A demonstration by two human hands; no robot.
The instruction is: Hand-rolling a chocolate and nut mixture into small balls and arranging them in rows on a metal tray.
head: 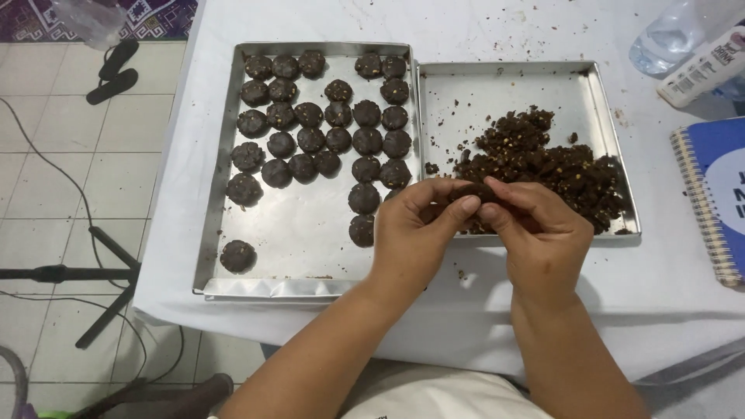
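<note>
Dough lump (475,192) pinched between left hand (415,233) and right hand (543,240), both clamped on it.

This looks like a home used for baking by hand. A desk under a plain white cloth (481,31) stands on a pale tiled floor (70,194). Black sandals (112,71) lie by a patterned purple rug (155,15), and a blue spiral-bound notebook (718,194) rests beside two square metal baking trays (295,225).
</note>
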